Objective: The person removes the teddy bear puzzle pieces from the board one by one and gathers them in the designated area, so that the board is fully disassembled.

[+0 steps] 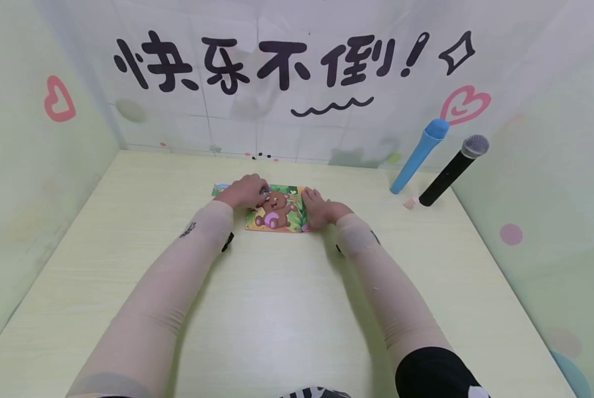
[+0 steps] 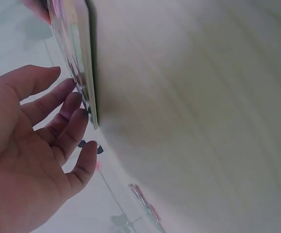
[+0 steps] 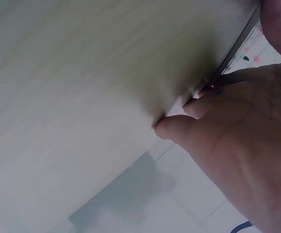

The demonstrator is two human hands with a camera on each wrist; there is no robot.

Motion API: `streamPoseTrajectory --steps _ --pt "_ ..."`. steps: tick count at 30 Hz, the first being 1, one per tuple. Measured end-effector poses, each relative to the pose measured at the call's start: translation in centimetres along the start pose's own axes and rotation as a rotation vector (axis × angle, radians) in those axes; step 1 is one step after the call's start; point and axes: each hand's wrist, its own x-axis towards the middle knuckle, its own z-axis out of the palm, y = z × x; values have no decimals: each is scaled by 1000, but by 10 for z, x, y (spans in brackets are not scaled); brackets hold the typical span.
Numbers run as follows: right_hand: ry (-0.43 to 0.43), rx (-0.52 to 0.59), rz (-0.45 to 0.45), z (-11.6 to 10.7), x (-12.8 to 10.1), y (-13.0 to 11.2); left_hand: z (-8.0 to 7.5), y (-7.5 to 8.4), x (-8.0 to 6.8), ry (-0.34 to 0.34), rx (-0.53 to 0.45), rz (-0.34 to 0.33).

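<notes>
"Where does the bear board [image 1: 279, 213] lie from my hands?"

"Between them, toward the back edge of the table [image 1: 277, 298], long axis along that edge. My right hand [image 1: 319, 211] rests against its right side, fingers extended, thumb apart."

"And the left hand [image 1: 246, 190]?"

"Arched over its far left corner, fingers loosely bent; I can't tell whether they pinch anything."

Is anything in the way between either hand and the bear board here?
Nothing visible is. The left hand is over the upper left part of the bear board, and the right hand is at its right edge. The blue microphone and black microphone are off to the right, not in between.
</notes>
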Motion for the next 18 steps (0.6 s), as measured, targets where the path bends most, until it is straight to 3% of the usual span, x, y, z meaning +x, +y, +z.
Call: streamPoseTrajectory --steps 18 --pt "8 95 7 1 -3 -2 3 -3 6 -3 -90 26"
